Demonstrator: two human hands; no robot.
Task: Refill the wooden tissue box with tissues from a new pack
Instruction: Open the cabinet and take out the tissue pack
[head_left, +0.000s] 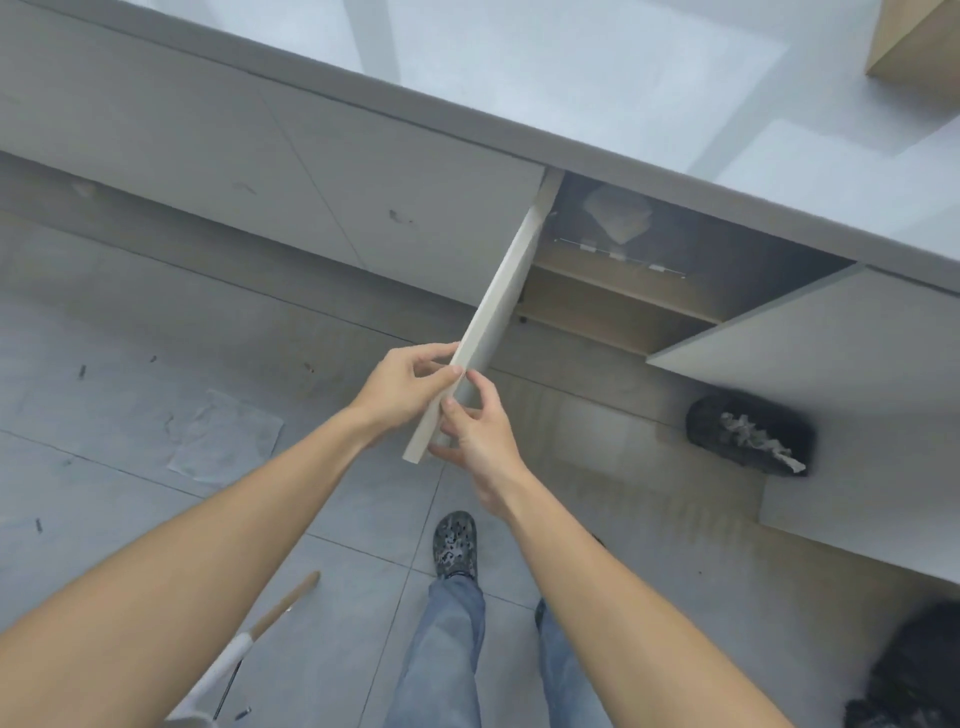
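Observation:
I stand at a grey counter (467, 124) and look down at its cabinets. The left cabinet door (498, 291) is swung out toward me, seen edge-on. My left hand (405, 389) pinches its free edge from the left, and my right hand (478, 431) grips the same edge lower down from the right. Inside the open cabinet, a pale wrapped bundle (618, 215) lies on the wooden shelf (613, 291); I cannot tell what it is. The corner of a wooden box (914, 41) shows on the counter at the top right.
A second cabinet door (810, 338) stands open to the right. A black bag with crumpled paper (748, 434) lies on the cabinet floor, another black bag (914, 675) at bottom right. On the tiled floor lie a clear plastic sheet (223, 436) and a wooden stick (280, 608).

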